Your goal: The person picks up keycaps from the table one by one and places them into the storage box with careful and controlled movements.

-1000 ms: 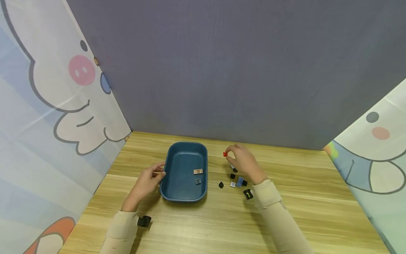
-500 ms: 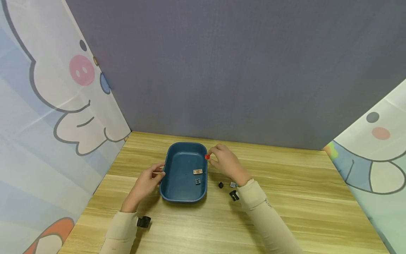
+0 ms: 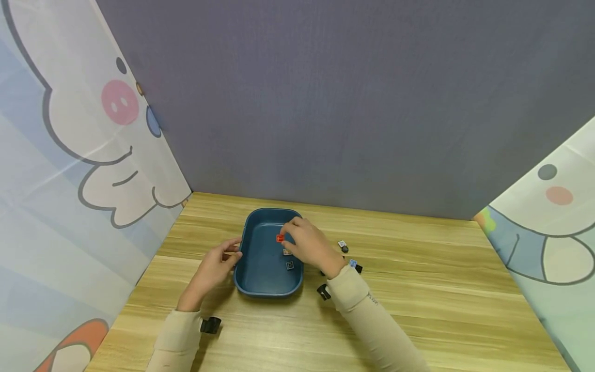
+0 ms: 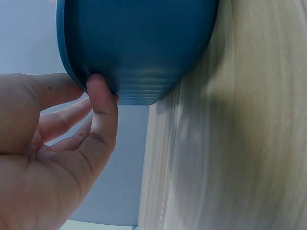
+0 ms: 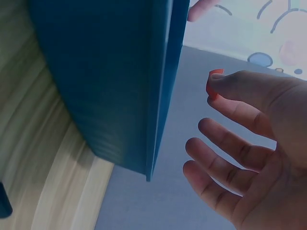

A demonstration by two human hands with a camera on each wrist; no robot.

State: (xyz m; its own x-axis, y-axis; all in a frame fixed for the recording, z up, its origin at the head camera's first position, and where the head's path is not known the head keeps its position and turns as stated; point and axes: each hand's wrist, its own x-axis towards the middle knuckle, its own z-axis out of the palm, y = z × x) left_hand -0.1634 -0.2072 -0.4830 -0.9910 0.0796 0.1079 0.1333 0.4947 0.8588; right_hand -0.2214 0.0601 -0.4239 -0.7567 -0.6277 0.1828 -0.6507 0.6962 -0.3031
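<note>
A blue tray (image 3: 268, 295) stands on the table, with my left hand (image 3: 216, 267) at its left side. In the left wrist view, the thumb (image 4: 100, 93) lies against the tray's outer wall and another finger meets the rim, gripping it. My right hand (image 3: 310, 245) is above the tray's right half. It pinches a small red keycap (image 3: 280, 238) between thumb and index finger, while the other fingers (image 5: 223, 165) stay loosely bent. On the tray floor, a long beige keycap (image 3: 287, 252) is partly covered by the right hand, and a dark square keycap (image 3: 290, 265) lies nearer.
Right of the tray lie several small keycaps, among them a white one (image 3: 342, 243), a blue one (image 3: 353, 263) and a black one (image 3: 359, 268); the right forearm partly hides this group. A grey panel (image 3: 325, 103) rises behind the wooden table (image 3: 441, 289).
My right hand has carried the red keycap leftward from beyond the tray's right side, across the rim, to over the tray. The left hand and the tray have stayed put.
</note>
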